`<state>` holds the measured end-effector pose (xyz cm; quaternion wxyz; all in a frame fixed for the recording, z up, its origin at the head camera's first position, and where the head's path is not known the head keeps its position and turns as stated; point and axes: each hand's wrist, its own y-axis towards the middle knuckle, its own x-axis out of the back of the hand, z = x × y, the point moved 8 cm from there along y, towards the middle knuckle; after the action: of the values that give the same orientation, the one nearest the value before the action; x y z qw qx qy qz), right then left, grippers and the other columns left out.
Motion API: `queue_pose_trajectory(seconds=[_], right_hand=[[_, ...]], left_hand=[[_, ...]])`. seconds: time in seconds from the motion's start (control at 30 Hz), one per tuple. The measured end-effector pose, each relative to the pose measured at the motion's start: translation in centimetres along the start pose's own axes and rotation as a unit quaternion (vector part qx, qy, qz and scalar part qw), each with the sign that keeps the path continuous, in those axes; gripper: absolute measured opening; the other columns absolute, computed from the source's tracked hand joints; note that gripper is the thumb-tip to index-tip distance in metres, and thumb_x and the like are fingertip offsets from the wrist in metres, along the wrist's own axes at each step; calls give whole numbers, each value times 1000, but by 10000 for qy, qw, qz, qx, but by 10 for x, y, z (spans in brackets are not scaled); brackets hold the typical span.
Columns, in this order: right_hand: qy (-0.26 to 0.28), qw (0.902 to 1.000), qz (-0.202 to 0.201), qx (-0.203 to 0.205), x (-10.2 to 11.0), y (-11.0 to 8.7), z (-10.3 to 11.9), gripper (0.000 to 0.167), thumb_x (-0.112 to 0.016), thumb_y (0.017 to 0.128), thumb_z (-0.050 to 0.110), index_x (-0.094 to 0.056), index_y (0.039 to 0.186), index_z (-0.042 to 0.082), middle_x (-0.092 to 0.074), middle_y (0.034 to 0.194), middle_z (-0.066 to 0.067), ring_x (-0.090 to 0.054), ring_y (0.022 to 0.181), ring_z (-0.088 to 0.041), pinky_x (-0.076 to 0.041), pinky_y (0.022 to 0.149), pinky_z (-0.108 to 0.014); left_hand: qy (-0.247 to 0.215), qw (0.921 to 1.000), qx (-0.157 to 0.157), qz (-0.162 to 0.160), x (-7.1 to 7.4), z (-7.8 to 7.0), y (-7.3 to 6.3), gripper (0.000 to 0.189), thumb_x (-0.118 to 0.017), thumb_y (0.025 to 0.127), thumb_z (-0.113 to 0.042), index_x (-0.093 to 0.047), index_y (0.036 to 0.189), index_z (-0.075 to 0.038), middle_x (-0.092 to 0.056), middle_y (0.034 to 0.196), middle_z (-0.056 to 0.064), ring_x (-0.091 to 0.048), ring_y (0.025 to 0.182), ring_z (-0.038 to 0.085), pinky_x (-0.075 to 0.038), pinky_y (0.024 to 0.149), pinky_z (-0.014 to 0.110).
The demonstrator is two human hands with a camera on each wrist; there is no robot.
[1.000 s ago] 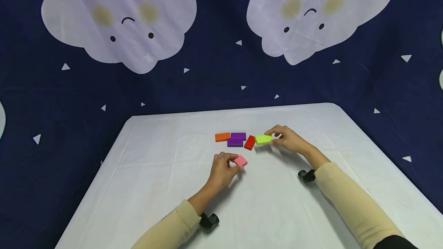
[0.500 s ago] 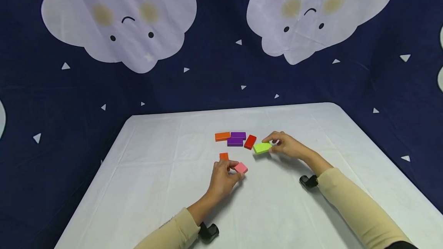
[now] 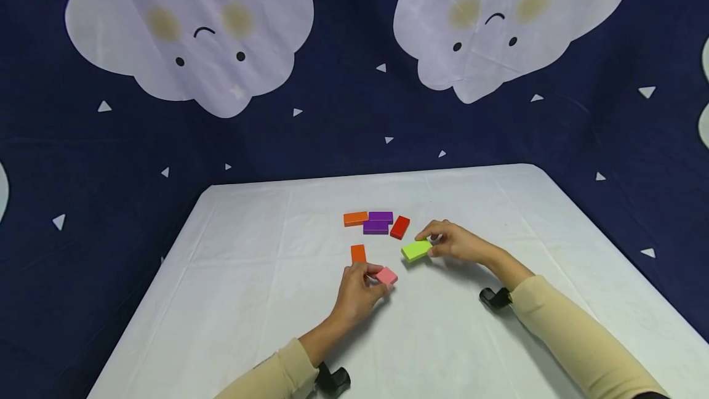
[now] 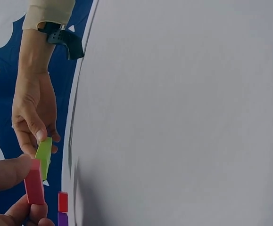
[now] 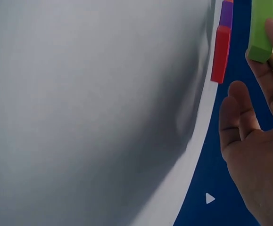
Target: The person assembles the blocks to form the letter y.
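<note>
Between thumb and fingers, my left hand (image 3: 357,294) pinches a pink block (image 3: 386,276); the same pink block (image 4: 34,182) shows in the left wrist view. My right hand (image 3: 460,243) pinches one end of a lime green block (image 3: 416,250), its other end pointing left toward the pink one. In the right wrist view the green block (image 5: 261,30) is gripped by thumb and fingers. Just beyond my left fingers lies an orange block (image 3: 358,253), its near end partly hidden by them. A red block (image 3: 400,227) lies slanted on the table behind the green one.
Two purple blocks (image 3: 376,228) lie one in front of the other on the white table (image 3: 249,300), left of the red block. Another orange block (image 3: 356,219) touches them at the left. A dark blue cloth (image 3: 343,79) with clouds hangs behind the table.
Both hands have drawn nearer to me with their blocks. The green block has come away from beside the red one and turned slightly. The near orange block has come into view behind my left hand.
</note>
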<state>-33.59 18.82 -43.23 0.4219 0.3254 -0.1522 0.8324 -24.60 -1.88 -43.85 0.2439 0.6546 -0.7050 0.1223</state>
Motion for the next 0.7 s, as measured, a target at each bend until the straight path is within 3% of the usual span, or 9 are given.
queue_pose_trajectory(seconds=[0.3, 0.5, 0.7], right_hand=[[1, 9996, 280, 52, -12, -1, -4, 35, -69, 82, 14, -65, 117, 17, -62, 115, 1, -47, 104, -24, -36, 89, -38], [-63, 9985, 549, 28, -19, -2, -3, 35, -69, 81, 16, -66, 115, 22, -62, 109, 1, -43, 97, -22, -36, 83, -33], [-197, 9974, 691, 103, -23, -1, -1, 35, -70, 81, 15, -66, 114, 24, -61, 106, 4, -42, 93, -21, -35, 80, -29]], left_hand=[[-121, 9999, 51, 4, -5, 4, -3, 31, -79, 72, -15, -67, 99, -5, -64, 86, 8, -45, 83, 18, -33, 67, 20], [182, 9998, 20, 58, -7, 6, -6, 30, -80, 70, -15, -67, 96, -6, -62, 81, 7, -40, 79, 12, -30, 67, 22], [406, 9991, -33, 123, -10, 6, -8, 30, -80, 70, -16, -66, 96, -7, -62, 82, 5, -43, 82, 14, -30, 71, 25]])
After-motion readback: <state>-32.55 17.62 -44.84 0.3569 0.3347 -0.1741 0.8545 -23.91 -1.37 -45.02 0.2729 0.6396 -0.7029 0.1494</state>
